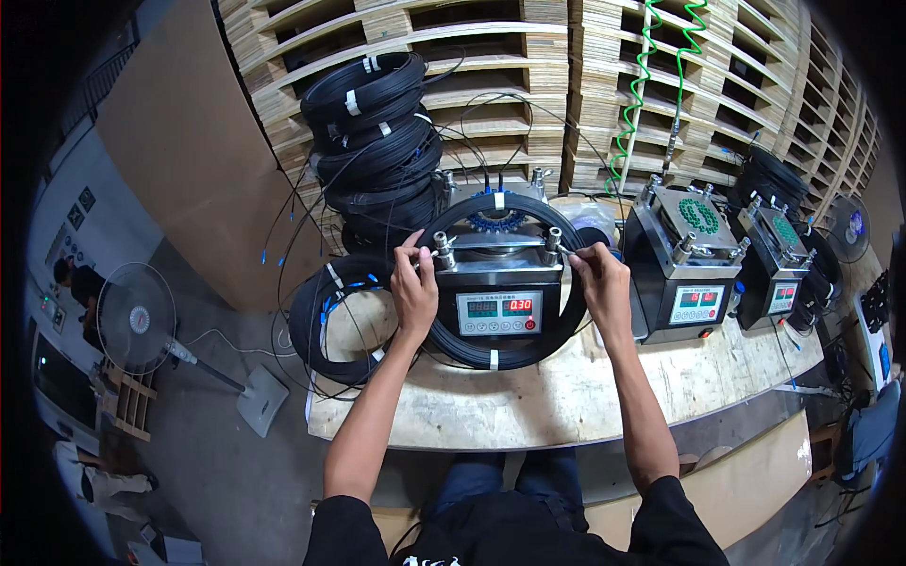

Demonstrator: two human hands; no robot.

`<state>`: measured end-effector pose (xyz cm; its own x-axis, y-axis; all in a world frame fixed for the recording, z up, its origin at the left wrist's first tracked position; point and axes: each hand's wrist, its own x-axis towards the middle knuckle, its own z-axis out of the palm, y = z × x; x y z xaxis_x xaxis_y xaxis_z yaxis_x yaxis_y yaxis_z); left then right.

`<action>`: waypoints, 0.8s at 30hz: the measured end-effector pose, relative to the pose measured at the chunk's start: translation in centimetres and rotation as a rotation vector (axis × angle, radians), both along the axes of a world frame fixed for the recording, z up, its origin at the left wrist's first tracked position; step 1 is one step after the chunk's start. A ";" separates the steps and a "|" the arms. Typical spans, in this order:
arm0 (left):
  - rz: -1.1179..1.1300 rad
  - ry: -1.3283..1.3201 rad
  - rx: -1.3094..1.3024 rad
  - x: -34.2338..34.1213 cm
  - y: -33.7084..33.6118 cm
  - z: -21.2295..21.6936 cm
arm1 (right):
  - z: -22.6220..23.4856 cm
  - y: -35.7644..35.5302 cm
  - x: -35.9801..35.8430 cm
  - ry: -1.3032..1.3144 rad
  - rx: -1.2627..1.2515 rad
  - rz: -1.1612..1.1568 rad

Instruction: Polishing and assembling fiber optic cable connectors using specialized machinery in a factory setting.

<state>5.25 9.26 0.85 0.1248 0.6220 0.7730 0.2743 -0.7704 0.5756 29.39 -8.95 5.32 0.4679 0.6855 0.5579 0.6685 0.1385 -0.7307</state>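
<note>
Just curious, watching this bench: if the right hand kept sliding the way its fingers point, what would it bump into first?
Probably the metal post on the winding machine; the right hand points leftward along the black cable coil, though depth is unclear.

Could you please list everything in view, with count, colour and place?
cable coil: one, black with white ties, ringed around the middle machine
winding machines: three, black and steel, along the bench
stacked coils: several, black, back left
loose coil: one, black, left bench edge
pallets: stacked, pale wood, behind
spiral hose: one, green, hanging
fan: one, white, floor left
bench: one, pale wood
hands: left and right, both gripping the coil
</note>
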 end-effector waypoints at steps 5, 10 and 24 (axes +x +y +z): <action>-0.041 0.012 -0.081 -0.4 -0.7 0.3 | -0.7 0.9 0.0 -0.183 0.138 -0.013; -0.031 0.008 -0.017 -0.3 -0.8 0.4 | -0.9 0.8 1.0 -0.105 -0.015 0.012; -0.052 -0.037 -0.068 -0.2 -0.5 0.4 | -8.6 -0.7 -8.0 -0.464 -0.297 -0.297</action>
